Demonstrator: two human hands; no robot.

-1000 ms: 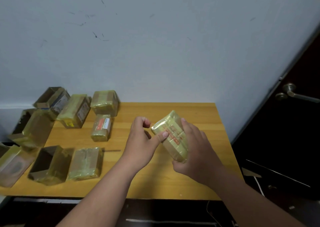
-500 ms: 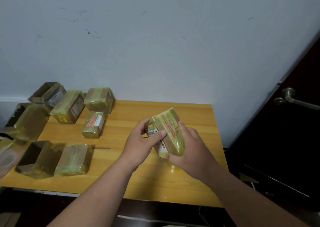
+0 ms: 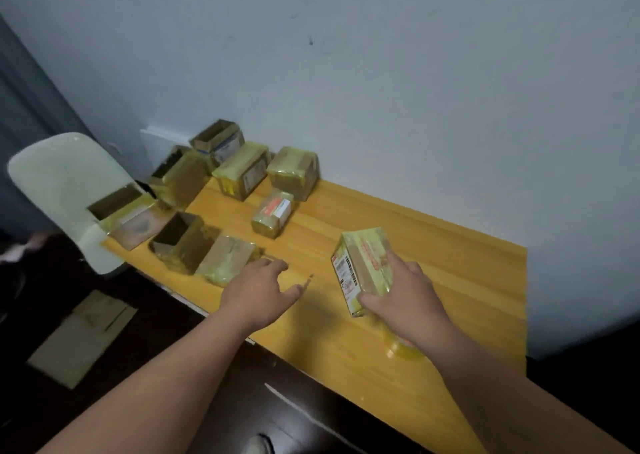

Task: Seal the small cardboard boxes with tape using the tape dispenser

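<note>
A small taped cardboard box (image 3: 360, 266) with a barcode label stands tilted on the wooden table (image 3: 450, 280). My right hand (image 3: 405, 298) grips it from the right side, thumb low in front and fingers over the top. My left hand (image 3: 259, 287) hovers open above the table to the left of that box, fingers spread and holding nothing. A roll of clear yellowish tape (image 3: 403, 346) lies on the table just under my right wrist, partly hidden by the arm.
Several other small boxes, some taped like the box (image 3: 273, 213) and some with open ends like the box (image 3: 180, 242), crowd the table's far left. A pale chair back (image 3: 65, 190) stands left of the table. Flat cardboard (image 3: 83, 336) lies on the dark floor.
My left hand has let go of the box and moved left over the table. My right hand has lowered the box toward the tabletop. The camera swung left.
</note>
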